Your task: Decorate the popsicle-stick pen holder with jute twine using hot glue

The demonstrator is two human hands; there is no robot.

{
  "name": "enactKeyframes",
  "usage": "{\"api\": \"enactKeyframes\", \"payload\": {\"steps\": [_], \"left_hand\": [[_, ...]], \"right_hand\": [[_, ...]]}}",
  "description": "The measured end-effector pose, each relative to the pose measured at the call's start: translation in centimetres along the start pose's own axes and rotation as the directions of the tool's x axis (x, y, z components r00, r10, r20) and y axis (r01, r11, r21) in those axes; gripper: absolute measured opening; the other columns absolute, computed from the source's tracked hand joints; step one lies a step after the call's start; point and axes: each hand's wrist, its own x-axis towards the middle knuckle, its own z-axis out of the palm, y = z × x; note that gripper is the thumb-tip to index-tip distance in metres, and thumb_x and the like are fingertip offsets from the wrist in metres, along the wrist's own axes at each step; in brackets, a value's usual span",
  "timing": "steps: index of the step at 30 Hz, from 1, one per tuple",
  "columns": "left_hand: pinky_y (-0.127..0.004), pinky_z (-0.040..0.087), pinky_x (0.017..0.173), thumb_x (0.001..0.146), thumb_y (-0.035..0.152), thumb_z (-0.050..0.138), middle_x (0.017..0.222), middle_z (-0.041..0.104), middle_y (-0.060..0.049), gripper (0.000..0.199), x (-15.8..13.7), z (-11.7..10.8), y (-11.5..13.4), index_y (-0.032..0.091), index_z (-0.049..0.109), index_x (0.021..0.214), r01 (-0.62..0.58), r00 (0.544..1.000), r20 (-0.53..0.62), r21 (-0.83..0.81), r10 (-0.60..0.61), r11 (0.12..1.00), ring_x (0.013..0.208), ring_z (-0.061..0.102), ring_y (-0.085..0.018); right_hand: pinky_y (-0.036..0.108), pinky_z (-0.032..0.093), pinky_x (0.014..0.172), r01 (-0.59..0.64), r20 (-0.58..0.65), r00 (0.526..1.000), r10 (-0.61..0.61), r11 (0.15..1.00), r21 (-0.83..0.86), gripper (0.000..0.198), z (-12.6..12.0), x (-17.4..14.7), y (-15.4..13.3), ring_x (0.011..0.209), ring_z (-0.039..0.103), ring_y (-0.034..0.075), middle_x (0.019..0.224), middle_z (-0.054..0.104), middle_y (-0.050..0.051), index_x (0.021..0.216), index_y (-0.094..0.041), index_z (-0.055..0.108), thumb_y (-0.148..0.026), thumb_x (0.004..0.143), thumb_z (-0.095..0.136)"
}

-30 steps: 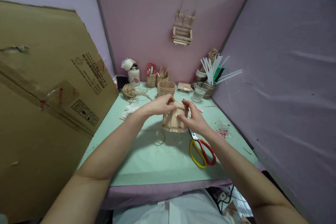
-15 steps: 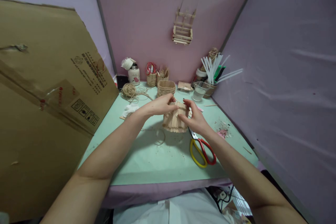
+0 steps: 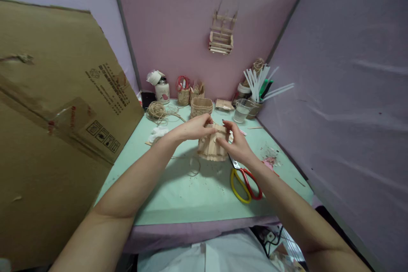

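Between my two hands is a small basket of flat wooden craft sticks (image 3: 213, 148), its scalloped stick ends toward me. My left hand (image 3: 199, 127) grips its upper left, thumb lying across the sticks. On the other side my right hand (image 3: 235, 140) holds the upper right edge, thumb against the front and fingers behind. The fingertips at the far side are partly hidden. Just below my right hand lie scissors (image 3: 245, 185) with one yellow and one red handle. A loose loop of twine (image 3: 194, 166) is on the table left of the basket.
Behind my hands stands another woven basket (image 3: 201, 106). A twine coil (image 3: 157, 111) lies at the back left, a clear cup (image 3: 241, 112) and white glue sticks (image 3: 255, 83) at the back right. Scraps (image 3: 270, 159) litter the right side. A large cardboard box (image 3: 63, 127) borders the left.
Almost nothing differs. Both hands keep the same hold on the basket, and the view has shifted very slightly.
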Motion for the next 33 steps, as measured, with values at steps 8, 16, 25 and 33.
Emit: {"api": "enactKeyframes", "payload": {"steps": [8, 16, 25, 33], "left_hand": [[-0.027, 0.039, 0.069, 0.081, 0.040, 0.053, 0.101, 0.062, -0.005, 0.031, -0.1, 0.1, 0.0, 0.018, 0.053, 0.103, -0.004, 1.000, -0.012, 0.008, 0.004, 1.000, 0.087, 0.056, -0.019], [-0.028, 0.040, 0.069, 0.081, 0.040, 0.056, 0.093, 0.064, -0.003, 0.025, 0.3, 0.7, -0.3, 0.018, 0.056, 0.095, -0.131, 0.987, -0.091, -0.001, 0.130, 0.991, 0.083, 0.057, -0.018], [-0.030, 0.043, 0.070, 0.086, 0.036, 0.059, 0.095, 0.063, -0.005, 0.019, -1.1, 4.0, -0.6, 0.020, 0.055, 0.095, -0.229, 0.911, -0.281, 0.266, 0.302, 0.936, 0.086, 0.059, -0.020], [-0.031, 0.048, 0.079, 0.088, 0.035, 0.060, 0.104, 0.065, -0.007, 0.024, -3.5, 6.6, -2.3, 0.019, 0.055, 0.106, -0.300, 0.857, -0.340, 0.283, 0.387, 0.911, 0.096, 0.062, -0.021]], "right_hand": [[0.047, 0.042, 0.101, -0.009, -0.002, 1.000, 0.009, 1.000, 0.016, 0.054, 0.0, -0.1, -0.3, 0.117, 0.054, 0.028, 0.126, 0.057, 0.012, 0.126, -0.021, 0.046, -0.033, 0.076, 0.064], [0.048, 0.040, 0.103, 0.013, -0.071, 0.997, -0.011, 1.000, 0.025, 0.051, -0.2, -0.8, -0.2, 0.122, 0.050, 0.027, 0.129, 0.053, 0.012, 0.127, -0.023, 0.047, -0.036, 0.080, 0.063], [0.050, 0.037, 0.105, -0.082, -0.167, 0.981, 0.094, 0.993, 0.081, 0.049, -1.3, -3.4, 1.4, 0.123, 0.049, 0.027, 0.129, 0.053, 0.012, 0.124, -0.023, 0.049, -0.043, 0.081, 0.061], [0.044, 0.041, 0.100, -0.080, -0.253, 0.962, 0.101, 0.992, 0.093, 0.029, -0.1, -7.6, 0.3, 0.112, 0.054, 0.024, 0.115, 0.058, 0.007, 0.111, -0.024, 0.056, -0.031, 0.083, 0.060]]}}
